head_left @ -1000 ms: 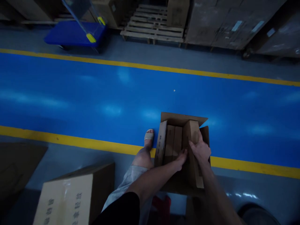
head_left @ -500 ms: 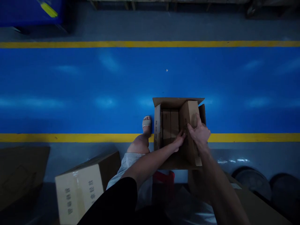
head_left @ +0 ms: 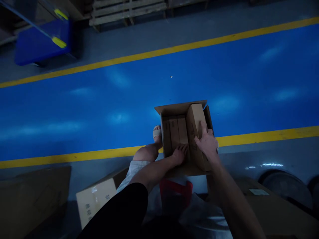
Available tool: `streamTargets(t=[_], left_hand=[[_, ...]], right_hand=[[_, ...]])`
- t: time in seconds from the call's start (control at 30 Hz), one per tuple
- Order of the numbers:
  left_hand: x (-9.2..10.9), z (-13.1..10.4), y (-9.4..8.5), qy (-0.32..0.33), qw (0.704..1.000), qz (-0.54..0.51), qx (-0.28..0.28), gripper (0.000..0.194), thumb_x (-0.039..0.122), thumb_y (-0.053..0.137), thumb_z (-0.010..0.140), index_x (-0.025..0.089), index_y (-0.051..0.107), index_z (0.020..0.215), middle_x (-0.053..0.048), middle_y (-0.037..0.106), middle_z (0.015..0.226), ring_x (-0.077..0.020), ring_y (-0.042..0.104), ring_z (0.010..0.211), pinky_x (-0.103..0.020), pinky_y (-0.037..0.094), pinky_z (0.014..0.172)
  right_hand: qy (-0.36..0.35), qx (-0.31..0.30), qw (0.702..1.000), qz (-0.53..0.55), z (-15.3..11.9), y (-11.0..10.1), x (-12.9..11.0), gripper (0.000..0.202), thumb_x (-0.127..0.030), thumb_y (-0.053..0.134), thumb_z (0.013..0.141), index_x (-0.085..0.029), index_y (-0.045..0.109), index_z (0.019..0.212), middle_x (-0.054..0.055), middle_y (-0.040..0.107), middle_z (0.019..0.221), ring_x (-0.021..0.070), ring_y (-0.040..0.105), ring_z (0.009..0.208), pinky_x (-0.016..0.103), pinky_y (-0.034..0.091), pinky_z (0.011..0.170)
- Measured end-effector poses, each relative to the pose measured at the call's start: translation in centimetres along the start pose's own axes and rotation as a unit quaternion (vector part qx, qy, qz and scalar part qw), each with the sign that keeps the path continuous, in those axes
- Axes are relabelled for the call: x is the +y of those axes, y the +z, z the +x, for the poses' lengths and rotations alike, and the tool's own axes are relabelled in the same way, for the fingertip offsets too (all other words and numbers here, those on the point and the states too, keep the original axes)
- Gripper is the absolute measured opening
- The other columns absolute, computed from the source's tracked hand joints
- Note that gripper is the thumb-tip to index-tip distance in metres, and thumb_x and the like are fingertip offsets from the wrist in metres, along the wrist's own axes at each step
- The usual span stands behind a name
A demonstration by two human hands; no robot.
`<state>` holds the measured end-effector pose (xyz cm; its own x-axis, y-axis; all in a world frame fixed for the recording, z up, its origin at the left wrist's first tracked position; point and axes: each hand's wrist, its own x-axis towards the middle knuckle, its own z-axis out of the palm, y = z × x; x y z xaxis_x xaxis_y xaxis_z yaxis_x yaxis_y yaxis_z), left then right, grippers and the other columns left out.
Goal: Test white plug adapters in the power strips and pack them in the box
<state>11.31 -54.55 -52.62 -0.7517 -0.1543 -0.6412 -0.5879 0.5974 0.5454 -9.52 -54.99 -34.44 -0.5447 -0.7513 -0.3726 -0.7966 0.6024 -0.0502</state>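
Observation:
An open cardboard carton stands low in front of me with its flaps up. Flat brown boxes lie side by side at its bottom. My left hand reaches down inside, fingers spread on those boxes. Along the carton's right side a tall narrow box stands on edge. My right hand rests on the top of this narrow box, index finger stretched forward and thumb apart on its left side.
A red object is just below the carton. Taped boxes stand at lower left, a large carton at lower right. A blue cart and wooden pallets are across the blue lane.
My left hand has moved from the narrow box's side down onto the bottom boxes. The narrow box and my right hand keep their places together. The view has turned.

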Motion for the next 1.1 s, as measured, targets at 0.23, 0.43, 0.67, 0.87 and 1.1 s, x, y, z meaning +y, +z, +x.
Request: streamTargets(t=[0.23,0.43,0.67,0.87,1.1], left_hand=[[-1.3,-1.0,0.1,0.022,0.999,0.034,0.007,0.095,0.019,0.05,0.089,0.013,0.02,0.179,-0.015,0.01,0.186,-0.0389,0.019,0.171,-0.063,0.01,0.138],[-1.5,-0.5,-0.5,0.033,0.997,0.049,-0.045,0.105,0.022,0.058,0.083,0.01,0.015,0.178,-0.016,0.006,0.187,-0.0382,0.011,0.173,-0.062,0.013,0.137],[-1.3,-1.2,-2.1,0.051,0.997,0.033,-0.039,0.1,0.026,0.059,0.085,0.011,0.023,0.177,-0.018,0.015,0.186,-0.0384,0.017,0.172,-0.062,0.017,0.137],[-1.4,-1.2,-3.2,0.046,0.998,0.026,-0.035,0.096,0.033,0.06,0.089,0.014,0.026,0.176,-0.017,0.019,0.185,-0.0407,0.02,0.17,-0.062,0.024,0.134],[-2.3,-0.3,-2.0,0.035,0.998,-0.024,-0.045,0.104,0.03,0.069,0.078,0.019,0.032,0.175,-0.015,0.014,0.186,-0.0424,0.014,0.172,-0.068,0.017,0.136]], right_hand=[[-0.012,0.001,1.0,-0.01,-0.7,1.4,0.7,0.09,-0.05,0.055,0.106,-0.034,0.005,0.18,0.012,0.058,0.123,0.0258,0.067,0.09,0.035,0.051,0.077],[0.011,-0.037,0.999,0.016,-1.3,6.5,-2.0,0.073,-0.055,0.042,0.112,-0.036,0.018,0.178,0.019,0.052,0.147,0.029,0.069,0.107,0.038,0.056,0.083],[-0.019,-0.07,0.996,0.051,-0.4,10.0,-1.6,0.074,-0.055,0.044,0.112,-0.029,0.022,0.178,0.022,0.021,0.182,0.0379,0.05,0.152,0.049,0.05,0.112],[0.071,-0.131,0.987,0.064,-0.8,8.8,-1.9,0.106,-0.046,0.063,0.1,-0.021,-0.004,0.178,0.017,0.075,0.121,0.0318,0.078,0.103,0.041,0.057,0.086],[0.066,-0.075,0.994,0.053,-4.6,8.6,-0.7,0.095,-0.051,0.06,0.102,-0.031,0.008,0.18,0.01,0.076,0.116,0.0286,0.077,0.092,0.036,0.052,0.077]])
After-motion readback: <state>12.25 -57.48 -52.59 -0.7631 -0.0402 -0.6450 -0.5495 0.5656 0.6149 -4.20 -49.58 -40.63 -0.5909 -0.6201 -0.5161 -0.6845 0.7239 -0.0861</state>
